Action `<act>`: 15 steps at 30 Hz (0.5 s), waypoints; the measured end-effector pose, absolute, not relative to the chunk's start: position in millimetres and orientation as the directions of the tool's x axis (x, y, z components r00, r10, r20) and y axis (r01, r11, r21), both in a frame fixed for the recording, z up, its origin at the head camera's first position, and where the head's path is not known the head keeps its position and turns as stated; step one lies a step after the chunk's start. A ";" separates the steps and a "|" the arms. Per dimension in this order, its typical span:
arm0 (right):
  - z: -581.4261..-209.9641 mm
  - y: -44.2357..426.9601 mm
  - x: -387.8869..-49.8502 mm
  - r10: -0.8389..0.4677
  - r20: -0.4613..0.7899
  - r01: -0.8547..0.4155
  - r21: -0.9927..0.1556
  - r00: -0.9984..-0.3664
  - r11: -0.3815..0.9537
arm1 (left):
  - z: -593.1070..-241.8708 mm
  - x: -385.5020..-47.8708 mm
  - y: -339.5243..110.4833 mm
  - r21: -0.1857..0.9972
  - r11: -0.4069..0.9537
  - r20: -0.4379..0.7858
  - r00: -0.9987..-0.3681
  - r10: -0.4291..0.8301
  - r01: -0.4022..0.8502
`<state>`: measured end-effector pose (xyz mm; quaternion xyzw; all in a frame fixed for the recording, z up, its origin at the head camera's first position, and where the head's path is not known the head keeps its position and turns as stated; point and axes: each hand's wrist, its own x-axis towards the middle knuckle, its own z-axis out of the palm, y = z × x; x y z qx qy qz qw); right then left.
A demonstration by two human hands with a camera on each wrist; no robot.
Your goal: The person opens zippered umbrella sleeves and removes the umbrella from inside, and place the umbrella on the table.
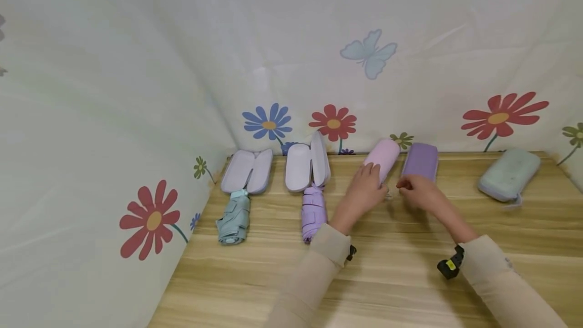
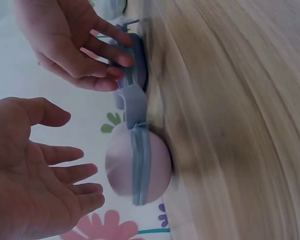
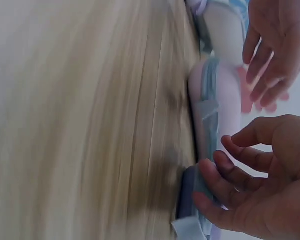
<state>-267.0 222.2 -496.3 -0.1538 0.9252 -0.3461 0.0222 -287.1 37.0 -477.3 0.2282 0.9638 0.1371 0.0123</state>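
A closed pink zip case lies at the back of the table, a grey-blue zipper running around its end. My left hand is over its near part with bent, spread fingers; in the left wrist view they appear apart from it. Just right of it is a closed purple zip case. My right hand is at that case's near end, fingers loosely curved and nothing visible in them. Whether its fingertips touch the case is unclear in the right wrist view. A pale pull strap hangs off the pink case.
Two opened cases stand at the back left, one blue-grey and one lilac. In front lie a folded teal umbrella and a folded purple umbrella. A closed green case is far right. A flowered curtain backs the table.
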 end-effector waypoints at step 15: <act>-488.0 227.7 -266.0 -0.274 0.144 -0.305 -0.597 -0.951 0.742 | -485.4 -308.9 85.1 0.178 0.964 -0.016 -0.979 0.203 0.197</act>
